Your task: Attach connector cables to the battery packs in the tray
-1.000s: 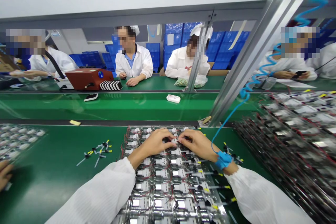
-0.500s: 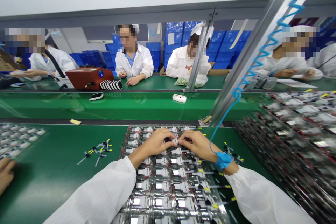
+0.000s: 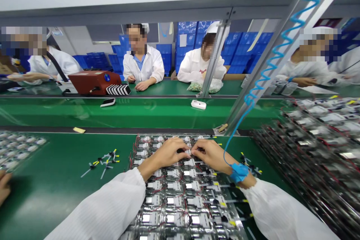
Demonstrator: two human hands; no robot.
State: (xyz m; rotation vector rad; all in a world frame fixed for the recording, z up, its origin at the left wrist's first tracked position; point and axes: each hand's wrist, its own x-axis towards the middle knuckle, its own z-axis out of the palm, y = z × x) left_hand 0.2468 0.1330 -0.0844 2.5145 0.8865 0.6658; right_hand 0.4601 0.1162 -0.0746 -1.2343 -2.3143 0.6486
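Note:
Over the far rows of a clear plastic tray (image 3: 180, 191), my left hand (image 3: 171, 152) and my right hand (image 3: 207, 152) meet fingertip to fingertip. Both are closed in a pinch on a small white part (image 3: 188, 152), mostly covered by the fingers. Rows of white modules with red wires fill the tray's pockets. Along its right side lie small pieces with black heads, yellow tips and pale strips. A blue wrist strap (image 3: 239, 172) with a coiled cord (image 3: 270, 67) is on my right wrist.
Loose yellow-tipped pieces (image 3: 107, 163) lie left of the tray. Stacked filled trays (image 3: 317, 150) rise at right. A metal post (image 3: 253, 67) stands ahead. White devices (image 3: 198, 104) sit on the green belt (image 3: 152, 114). A co-worker's hand (image 3: 4, 186) shows at left; others sit opposite.
The white devices on the belt have shifted right. The co-worker's hand at the left edge has drawn slightly further out of view. My hands stay in nearly the same pinch.

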